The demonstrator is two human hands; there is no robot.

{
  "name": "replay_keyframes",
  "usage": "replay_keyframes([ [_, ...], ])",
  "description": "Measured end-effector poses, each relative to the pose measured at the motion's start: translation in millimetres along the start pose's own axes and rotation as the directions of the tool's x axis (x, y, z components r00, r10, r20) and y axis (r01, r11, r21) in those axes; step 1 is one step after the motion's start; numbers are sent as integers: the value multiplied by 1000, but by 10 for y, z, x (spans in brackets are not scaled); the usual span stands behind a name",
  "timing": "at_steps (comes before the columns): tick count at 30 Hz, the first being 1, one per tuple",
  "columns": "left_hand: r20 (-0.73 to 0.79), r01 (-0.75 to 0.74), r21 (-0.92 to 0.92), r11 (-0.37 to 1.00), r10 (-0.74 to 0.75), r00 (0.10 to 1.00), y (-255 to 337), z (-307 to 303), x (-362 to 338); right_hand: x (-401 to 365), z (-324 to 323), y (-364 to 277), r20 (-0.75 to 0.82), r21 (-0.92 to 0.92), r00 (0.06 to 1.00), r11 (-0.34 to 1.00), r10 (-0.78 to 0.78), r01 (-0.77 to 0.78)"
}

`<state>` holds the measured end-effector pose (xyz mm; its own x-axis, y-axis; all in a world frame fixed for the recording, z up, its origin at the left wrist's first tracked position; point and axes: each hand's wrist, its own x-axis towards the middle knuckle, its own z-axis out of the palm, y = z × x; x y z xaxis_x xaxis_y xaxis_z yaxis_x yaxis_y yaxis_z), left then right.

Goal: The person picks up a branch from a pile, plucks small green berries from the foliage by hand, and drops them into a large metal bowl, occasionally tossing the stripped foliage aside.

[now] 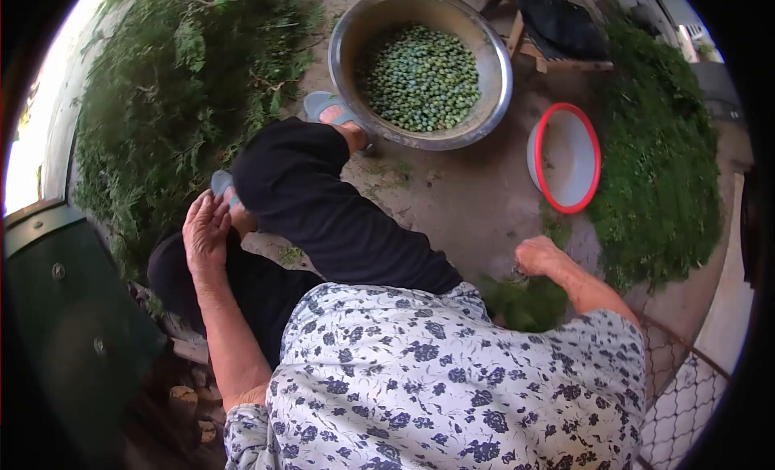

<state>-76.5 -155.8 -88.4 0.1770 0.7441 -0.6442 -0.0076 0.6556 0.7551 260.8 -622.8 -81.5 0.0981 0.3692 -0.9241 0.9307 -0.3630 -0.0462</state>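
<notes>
My left hand (207,234) is raised above my left knee, its fingers loosely bent and apart, with nothing visible in them. On the other side, my right hand (536,256) is closed in a fist over a blurred green leafy sprig (529,302) that hangs beside my hip. In front of my feet stands a wide metal basin (500,90) holding many small round green cones or berries (424,78). A white plastic bowl with a red rim (598,147) lies tilted to the basin's right.
Feathery evergreen branches (186,90) are heaped on the left, and another green pile (662,179) lies on the right. A black bag (561,26) rests on a wooden stool (573,65) behind the basin. Wire mesh (686,413) stands at lower right, near a dark green panel (64,308) opposite.
</notes>
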Motion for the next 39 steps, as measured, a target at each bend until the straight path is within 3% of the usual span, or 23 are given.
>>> replay_keyframes([
  [1, 4, -7, 28, 1000, 7, 1000, 7, 9, -39, -57, -75, 1, -8, 62, 1000, 998, -17, 18],
  [3, -6, -2, 27, 1000, 2, 1000, -6, 104, -96, -104, -423, 10, -182, 345, 952, 923, 247, -174],
  [5, -4, 9, 26, 1000, -9, 1000, -37, 119, -74, 196, -427, 387, -511, 650, 803, 749, 306, 128],
  [7, 11, -9, 6, 1000, 9, 1000, -122, 80, -8, 157, -1039, 252, -363, 932, 824, 185, 435, 312],
  [11, 70, -73, 127, 989, 64, 996, -172, 229, -63, 227, -2514, -875, -599, 678, 677, -179, 427, 713],
  [12, 110, -78, 196, 977, 57, 992, -231, 253, -47, 81, -2871, -1456, -716, 585, 640, -261, 279, 768],
  [13, 148, -83, 267, 960, 44, 988, -273, 282, -60, 54, -3042, -1899, -717, 577, 632, -259, 293, 775],
  [14, 185, -64, 311, 948, 6, 983, -273, 320, -111, -6, -3171, -2539, -989, 150, 148, 279, 28, 948],
  [15, 509, -16, 26, 1000, 0, 861, -411, 180, -32, -135, -3209, -3658, -865, -461, -216, 544, -454, 701],
  [16, 399, -47, 180, 982, -30, 917, -428, 232, -6, -256, -3197, -3679, -860, -471, -227, 542, -456, 696],
  [17, 273, -54, 327, 943, -39, 961, -449, 285, 3, -373, -3190, -3704, -840, -458, -172, 505, -514, 732],
  [21, 443, -102, 304, 947, -46, 895, -658, 85, 353, -803, -3204, -3875, -654, -374, 31, 358, -756, 855],
  [22, 344, -165, 429, 888, 8, 939, -554, 172, 163, -925, -3186, -3939, -577, -342, 68, 316, -814, 885],
  [26, 326, -383, 517, 765, 238, 915, -595, 126, 104, -1395, -3157, -4199, -177, -197, 128, 162, -976, 967],
  [28, 343, -478, 530, 701, 338, 876, -674, 87, 132, -885, -3498, -3952, -18, -159, 104, 105, -994, 982],
  [29, 347, -499, 521, 693, 362, 865, -715, 85, 158, -474, -3341, -3542, -622, -67, 307, 439, -720, 896],
  [30, 362, -541, 594, 595, 404, 840, -653, 116, 73, -37, -3195, -2852, -934, 212, 343, 617, -101, 758],
  [31, 377, -567, 662, 490, 437, 817, -551, 159, -66, 145, -2999, -2228, -964, 87, 237, 695, -123, 713],
  [32, 385, -553, 681, 480, 407, 828, -487, 184, -162, 698, -2469, -1285, -972, 139, 230, 882, 35, 450],
  [33, 391, -537, 700, 471, 377, 840, -466, 201, -203, 725, -1855, -674, -858, 264, 503, 931, 108, 251],
  [34, 406, -555, 705, 441, 390, 826, -502, 211, -177, 712, -1206, -210, -797, 40, 604, 996, -14, 76],
  [35, 425, -568, 714, 409, 392, 816, -542, 208, -158, 971, -1255, -77, -790, -2, 610, 994, -67, 106],
  [39, 419, -532, 761, 370, 345, 840, -529, 294, -183, 921, 593, 589, -598, -131, 773, 977, -214, 169],
])
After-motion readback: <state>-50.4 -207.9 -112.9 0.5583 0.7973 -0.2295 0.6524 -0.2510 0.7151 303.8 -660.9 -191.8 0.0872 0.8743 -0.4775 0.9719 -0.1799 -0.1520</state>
